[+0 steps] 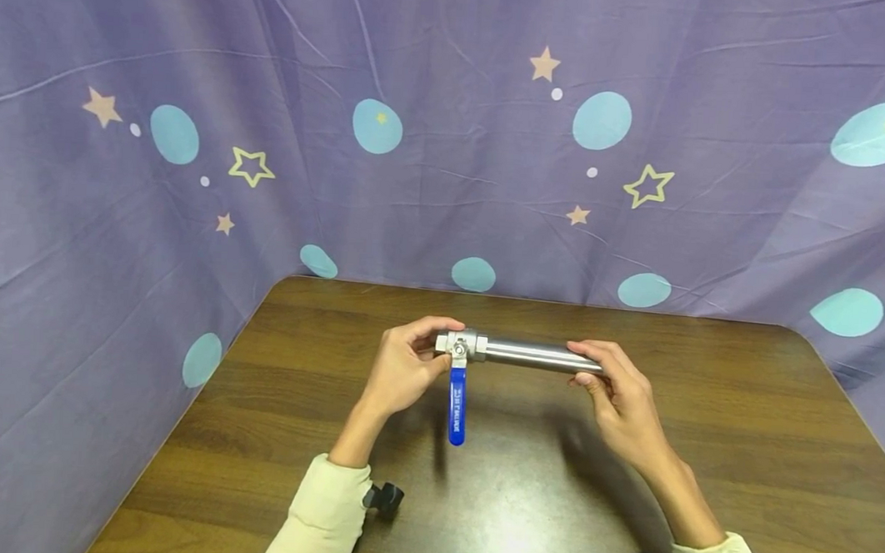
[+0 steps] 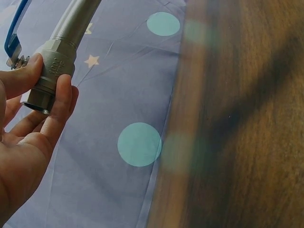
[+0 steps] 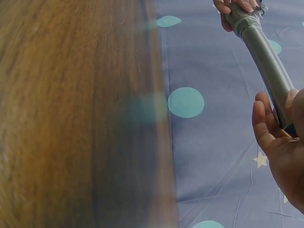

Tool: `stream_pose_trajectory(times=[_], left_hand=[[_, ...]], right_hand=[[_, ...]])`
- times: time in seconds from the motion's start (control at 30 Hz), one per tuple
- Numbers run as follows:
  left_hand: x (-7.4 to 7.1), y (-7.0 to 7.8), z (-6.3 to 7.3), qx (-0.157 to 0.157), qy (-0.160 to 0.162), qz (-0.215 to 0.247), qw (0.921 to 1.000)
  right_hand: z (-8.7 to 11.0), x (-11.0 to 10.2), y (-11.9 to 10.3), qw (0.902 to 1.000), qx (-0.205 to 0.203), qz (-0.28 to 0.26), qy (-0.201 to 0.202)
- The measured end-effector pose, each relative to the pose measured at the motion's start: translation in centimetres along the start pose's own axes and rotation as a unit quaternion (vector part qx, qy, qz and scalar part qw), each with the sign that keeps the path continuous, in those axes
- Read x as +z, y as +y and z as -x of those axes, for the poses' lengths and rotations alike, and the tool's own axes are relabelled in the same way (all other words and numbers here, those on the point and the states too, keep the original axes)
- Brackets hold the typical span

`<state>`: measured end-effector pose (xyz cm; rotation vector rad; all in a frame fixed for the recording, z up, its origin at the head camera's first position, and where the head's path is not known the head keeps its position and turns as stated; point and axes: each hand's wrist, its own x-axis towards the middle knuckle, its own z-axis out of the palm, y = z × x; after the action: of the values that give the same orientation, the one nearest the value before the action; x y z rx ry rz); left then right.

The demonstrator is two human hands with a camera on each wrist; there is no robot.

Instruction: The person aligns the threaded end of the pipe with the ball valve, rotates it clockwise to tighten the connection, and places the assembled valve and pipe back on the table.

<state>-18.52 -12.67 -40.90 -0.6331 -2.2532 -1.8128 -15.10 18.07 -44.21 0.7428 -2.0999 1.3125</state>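
Note:
A metal ball valve (image 1: 471,342) with a blue lever handle (image 1: 457,407) is joined end to end with a shiny steel pipe (image 1: 528,354). Both are held up above the table, lying nearly level across the head view. My left hand (image 1: 405,366) grips the valve body at its left end, thumb and fingers on opposite sides. In the left wrist view the valve's open hexagonal end (image 2: 39,100) shows beyond the thumb. The pipe's far end is pinched by my right hand (image 1: 624,399). From the valve's front the blue handle hangs toward me.
A brown wood-grain table (image 1: 291,436) lies beneath the hands. Purple cloth (image 1: 446,201) printed with stars and blue ovals hangs at its back and sides. Black straps (image 1: 384,498) sit at both sleeve cuffs.

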Motion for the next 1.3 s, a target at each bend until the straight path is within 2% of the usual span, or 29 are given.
stream_pose_trajectory(times=[0.13, 0.4, 0.63, 0.87, 1.1, 1.3], left_hand=[[0.05, 0.0, 0.0, -0.001, 0.0, 0.003, 1.0], [0.04, -0.18, -0.01, 0.003, 0.008, 0.001, 1.0], [-0.05, -0.16, 0.0, 0.0, 0.01, -0.003, 0.9999], [0.2, -0.15, -0.08, 0.007, 0.004, -0.001, 1.0], [0.45, -0.24, -0.26, -0.004, 0.001, 0.003, 1.0], [0.28, -0.07, -0.12, -0.009, 0.005, 0.003, 0.9999]], right_hand=[[0.02, -0.06, 0.04, 1.0, -0.001, -0.002, -0.009], [0.21, 0.0, -0.3, 0.998, -0.003, -0.027, -0.057], [0.07, 0.18, -0.28, 0.9986, -0.034, 0.023, -0.033], [0.06, 0.06, 0.0, 0.9995, -0.02, 0.021, -0.015], [0.11, -0.33, 0.17, 0.999, -0.031, 0.032, -0.001], [-0.04, -0.18, 0.28, 0.9993, -0.033, 0.019, -0.001]])
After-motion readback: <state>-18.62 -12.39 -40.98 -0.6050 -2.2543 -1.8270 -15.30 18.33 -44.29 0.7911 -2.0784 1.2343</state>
